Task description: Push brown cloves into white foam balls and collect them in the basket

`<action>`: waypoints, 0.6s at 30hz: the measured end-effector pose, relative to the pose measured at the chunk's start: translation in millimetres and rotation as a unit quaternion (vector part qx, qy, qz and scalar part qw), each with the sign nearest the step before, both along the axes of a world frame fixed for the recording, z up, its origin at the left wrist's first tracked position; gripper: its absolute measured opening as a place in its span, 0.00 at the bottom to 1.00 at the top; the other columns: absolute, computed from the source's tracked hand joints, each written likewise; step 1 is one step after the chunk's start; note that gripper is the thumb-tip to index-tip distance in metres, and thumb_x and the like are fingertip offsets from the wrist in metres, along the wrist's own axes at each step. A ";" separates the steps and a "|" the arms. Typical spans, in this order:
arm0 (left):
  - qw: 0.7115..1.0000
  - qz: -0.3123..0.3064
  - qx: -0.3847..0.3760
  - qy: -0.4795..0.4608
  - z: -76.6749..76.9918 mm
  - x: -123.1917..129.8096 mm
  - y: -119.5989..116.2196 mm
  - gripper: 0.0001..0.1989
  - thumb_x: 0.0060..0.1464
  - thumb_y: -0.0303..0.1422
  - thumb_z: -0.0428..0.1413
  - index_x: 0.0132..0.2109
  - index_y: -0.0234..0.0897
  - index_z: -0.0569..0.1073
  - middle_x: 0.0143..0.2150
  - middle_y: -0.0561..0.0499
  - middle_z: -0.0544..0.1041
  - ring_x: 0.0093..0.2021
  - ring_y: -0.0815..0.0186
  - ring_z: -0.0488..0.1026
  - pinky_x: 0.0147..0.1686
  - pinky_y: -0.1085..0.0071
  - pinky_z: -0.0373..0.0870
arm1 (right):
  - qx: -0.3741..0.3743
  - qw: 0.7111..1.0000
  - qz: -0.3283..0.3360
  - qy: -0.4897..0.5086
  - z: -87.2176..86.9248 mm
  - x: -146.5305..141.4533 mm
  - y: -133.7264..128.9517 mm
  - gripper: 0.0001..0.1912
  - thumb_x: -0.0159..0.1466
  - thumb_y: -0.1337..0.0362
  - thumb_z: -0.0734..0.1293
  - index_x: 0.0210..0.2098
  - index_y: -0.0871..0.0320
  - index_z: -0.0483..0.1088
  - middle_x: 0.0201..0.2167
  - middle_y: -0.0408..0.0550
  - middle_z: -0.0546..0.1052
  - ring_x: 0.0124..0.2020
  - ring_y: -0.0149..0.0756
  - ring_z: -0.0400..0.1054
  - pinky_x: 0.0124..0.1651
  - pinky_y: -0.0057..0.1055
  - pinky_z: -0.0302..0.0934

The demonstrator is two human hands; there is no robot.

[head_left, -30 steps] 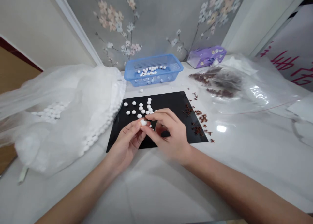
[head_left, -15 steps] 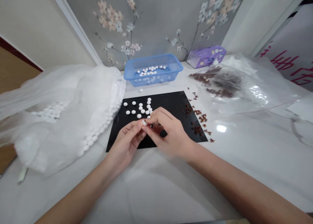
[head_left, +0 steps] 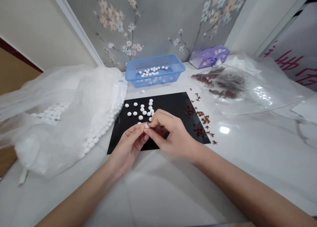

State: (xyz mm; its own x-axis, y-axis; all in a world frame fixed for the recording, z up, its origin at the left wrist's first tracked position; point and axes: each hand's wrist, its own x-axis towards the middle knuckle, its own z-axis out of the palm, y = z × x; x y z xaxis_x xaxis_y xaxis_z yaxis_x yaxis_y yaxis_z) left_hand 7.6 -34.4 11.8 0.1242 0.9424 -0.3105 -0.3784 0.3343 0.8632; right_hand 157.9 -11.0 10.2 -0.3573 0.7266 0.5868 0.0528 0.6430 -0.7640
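Note:
My left hand [head_left: 131, 144] and my right hand [head_left: 170, 134] meet above a black mat [head_left: 168, 103]. Fingertips of both hands pinch a small white round tablet [head_left: 146, 125]. A small dark piece, perhaps a clove, shows among my right fingers, too small to tell. Several more white tablets [head_left: 140, 117] lie on the mat's left part, just beyond my hands. Several dark brown cloves [head_left: 189, 111] lie along the mat's right edge and on the white table beside it.
A blue plastic basket [head_left: 155, 71] holding white tablets stands beyond the mat. A transparent bag of white tablets [head_left: 74, 111] lies left, a transparent bag of cloves [head_left: 223, 85] right. A purple tissue box [head_left: 209, 56] stands against the floral wall.
My hands have drawn closer together around the white tablet, and my right hand has moved left. The view has shifted slightly.

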 end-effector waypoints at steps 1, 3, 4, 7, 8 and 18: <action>1.000 -0.001 -0.002 -0.003 -0.5 0.2 0.1 0.06 0.52 0.32 0.58 0.33 0.33 0.77 0.32 0.53 0.76 0.34 0.75 0.72 0.37 0.84 0.71 | 0.001 1.000 0.004 0.003 0.5 0.2 0.4 0.10 0.59 0.72 0.61 0.25 0.57 0.55 0.25 0.41 0.59 0.25 0.26 0.56 0.24 0.23 0.56; 1.000 -0.001 -0.008 -0.016 -0.8 0.4 0.8 0.06 0.51 0.32 0.58 0.33 0.33 0.76 0.32 0.54 0.76 0.34 0.76 0.72 0.36 0.84 0.71 | -0.004 1.000 0.003 0.006 0.9 0.0 0.2 0.10 0.59 0.71 0.61 0.25 0.57 0.55 0.25 0.40 0.59 0.24 0.25 0.56 0.24 0.23 0.56; 1.000 0.002 -0.012 -0.027 -0.6 0.5 1.3 0.05 0.51 0.31 0.58 0.33 0.33 0.77 0.32 0.54 0.76 0.33 0.76 0.72 0.36 0.85 0.71 | -0.010 1.000 -0.004 0.005 0.6 -0.5 -0.2 0.09 0.60 0.70 0.61 0.25 0.57 0.56 0.25 0.40 0.60 0.24 0.25 0.57 0.24 0.23 0.57; 0.998 0.015 -0.024 -0.060 1.1 0.6 2.3 0.05 0.49 0.31 0.60 0.33 0.34 0.77 0.32 0.55 0.77 0.32 0.77 0.73 0.34 0.86 0.72 | -0.032 0.998 -0.049 0.007 -1.1 -2.5 -2.2 0.05 0.60 0.66 0.63 0.29 0.58 0.61 0.29 0.42 0.65 0.22 0.23 0.58 0.23 0.22 0.58; 0.997 0.022 -0.027 -0.067 1.8 0.6 2.3 0.04 0.48 0.30 0.60 0.33 0.34 0.77 0.31 0.55 0.77 0.32 0.77 0.74 0.34 0.86 0.72 | -0.035 0.997 -0.067 0.010 -1.8 -3.1 -2.8 0.05 0.59 0.64 0.64 0.31 0.58 0.63 0.30 0.43 0.66 0.22 0.23 0.58 0.22 0.22 0.58; 0.996 0.019 -0.016 -0.083 1.7 1.3 3.3 0.03 0.47 0.30 0.61 0.30 0.34 0.77 0.30 0.55 0.77 0.30 0.77 0.74 0.33 0.87 0.72 | 0.043 0.994 -0.099 -0.015 -7.3 -4.7 -4.7 0.03 0.62 0.66 0.63 0.31 0.58 0.65 0.29 0.43 0.67 0.22 0.23 0.58 0.25 0.23 0.57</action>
State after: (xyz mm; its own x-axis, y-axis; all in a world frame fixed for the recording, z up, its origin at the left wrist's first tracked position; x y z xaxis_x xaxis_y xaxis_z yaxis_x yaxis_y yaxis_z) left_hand 9.0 -31.0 13.5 0.1410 0.9376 -0.3177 -0.5277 0.3427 0.7772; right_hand 153.2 -15.7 2.8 -0.2310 0.7323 0.6406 0.2060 0.6803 -0.7034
